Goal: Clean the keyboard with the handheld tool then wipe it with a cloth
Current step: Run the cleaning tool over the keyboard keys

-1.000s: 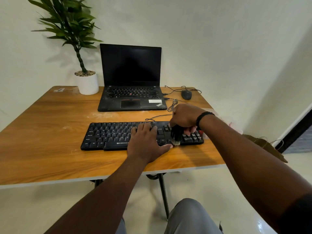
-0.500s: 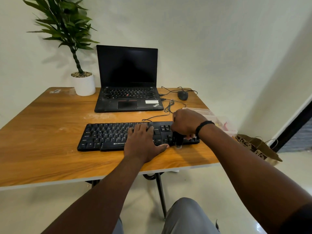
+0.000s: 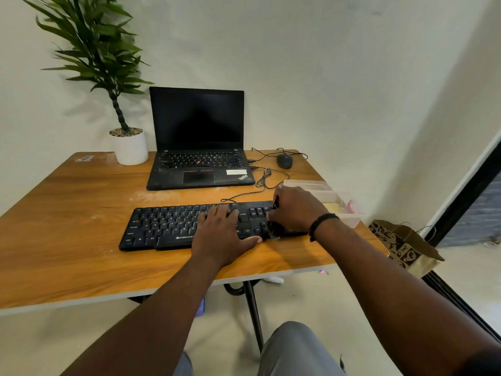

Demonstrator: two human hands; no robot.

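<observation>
left hand flat on keyboard, mid-counter | right hand grip curled round dark tool, probably a brush | risk: hard strokes could pop keycaps

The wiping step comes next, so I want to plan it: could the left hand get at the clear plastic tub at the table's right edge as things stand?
Probably not directly. The left hand rests flat on the keyboard, and the right hand, gripping the brush, lies between it and the tub. The right hand is nearer.
</observation>
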